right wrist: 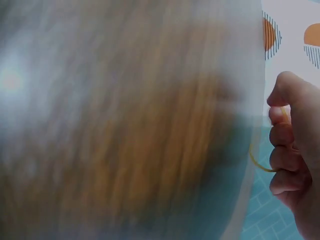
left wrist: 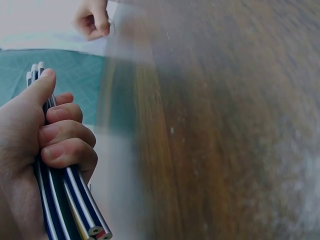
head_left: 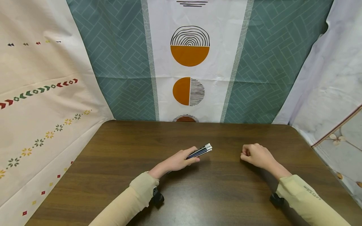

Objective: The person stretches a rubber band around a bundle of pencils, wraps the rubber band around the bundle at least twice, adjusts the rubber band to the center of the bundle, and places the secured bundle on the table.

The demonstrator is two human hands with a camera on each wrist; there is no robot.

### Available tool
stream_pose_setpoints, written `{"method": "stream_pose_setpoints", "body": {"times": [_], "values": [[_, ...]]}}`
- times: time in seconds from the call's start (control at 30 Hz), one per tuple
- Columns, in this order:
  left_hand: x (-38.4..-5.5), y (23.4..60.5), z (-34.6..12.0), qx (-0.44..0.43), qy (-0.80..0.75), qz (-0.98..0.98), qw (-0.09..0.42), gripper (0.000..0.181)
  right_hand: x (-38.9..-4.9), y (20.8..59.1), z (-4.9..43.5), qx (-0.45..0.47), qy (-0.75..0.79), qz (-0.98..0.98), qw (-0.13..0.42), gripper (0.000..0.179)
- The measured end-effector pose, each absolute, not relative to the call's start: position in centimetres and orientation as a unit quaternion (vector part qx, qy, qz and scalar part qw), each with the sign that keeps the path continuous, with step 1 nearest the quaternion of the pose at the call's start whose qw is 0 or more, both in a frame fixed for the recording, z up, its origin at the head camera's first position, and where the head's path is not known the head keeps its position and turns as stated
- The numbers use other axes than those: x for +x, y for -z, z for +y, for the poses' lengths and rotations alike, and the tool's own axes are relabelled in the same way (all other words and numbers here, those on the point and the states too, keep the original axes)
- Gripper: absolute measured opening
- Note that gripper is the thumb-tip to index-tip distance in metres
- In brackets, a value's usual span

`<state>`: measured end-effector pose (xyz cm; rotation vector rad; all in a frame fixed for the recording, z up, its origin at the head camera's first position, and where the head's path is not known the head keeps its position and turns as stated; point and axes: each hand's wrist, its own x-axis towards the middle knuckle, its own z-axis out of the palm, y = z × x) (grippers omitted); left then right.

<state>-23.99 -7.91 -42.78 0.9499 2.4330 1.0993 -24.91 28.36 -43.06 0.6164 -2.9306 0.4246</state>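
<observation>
A bundle of several striped pencils (head_left: 201, 151) with pale ends is gripped in my left hand (head_left: 178, 160) above the middle of the table. In the left wrist view the fingers curl round the dark blue and silver pencils (left wrist: 82, 197), whose other ends show at the bottom. My right hand (head_left: 258, 155) is off to the right, apart from the bundle, with its fingers curled in. From the right wrist view, this hand holds a thin yellow rubber band (right wrist: 257, 162); a loop of it sticks out past the fingers. Part of the band is hidden inside the hand.
The brown wooden table (head_left: 220, 194) lies under both hands. A green and white patterned cloth (head_left: 124, 62) hangs behind its far edge. Patterned cloths also hang at the left (head_left: 42, 110) and the right (head_left: 333, 94).
</observation>
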Motion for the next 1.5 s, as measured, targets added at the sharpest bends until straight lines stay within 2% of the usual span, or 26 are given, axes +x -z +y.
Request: {"method": "stream_pose_setpoints", "body": {"times": [0.1, 0.2, 0.47, 0.73, 1.1, 1.3, 1.5], "values": [[-23.9, 42.7, -7.8, 0.332, -0.382, 0.848, 0.155, 0.035, -24.8, 43.0, 27.8, 0.217, -0.159, -0.962, 0.05, 0.018], [-23.9, 42.7, -7.8, 0.332, -0.382, 0.848, 0.157, 0.035, -24.7, 42.9, 27.3, 0.243, -0.19, -0.95, 0.051, 0.008], [-23.9, 42.7, -7.6, 0.336, -0.382, 0.846, 0.16, 0.032, -24.1, 42.1, 25.6, 0.287, -0.255, -0.923, 0.018, 0.035], [-24.1, 43.0, -7.4, 0.331, -0.381, 0.847, 0.169, 0.029, -23.4, 41.1, 23.5, 0.348, -0.343, -0.873, -0.016, 0.044], [-24.3, 43.1, -7.1, 0.337, -0.373, 0.846, 0.178, 0.022, -23.0, 40.0, 20.4, 0.344, -0.402, -0.848, 0.032, 0.066], [-24.3, 42.9, -6.8, 0.341, -0.374, 0.843, 0.184, 0.021, -23.1, 39.8, 18.9, 0.339, -0.372, -0.863, 0.03, 0.073], [-24.3, 42.8, -6.7, 0.332, -0.384, 0.838, 0.198, 0.022, -23.3, 40.0, 17.8, 0.349, -0.337, -0.873, 0.052, 0.076]]}}
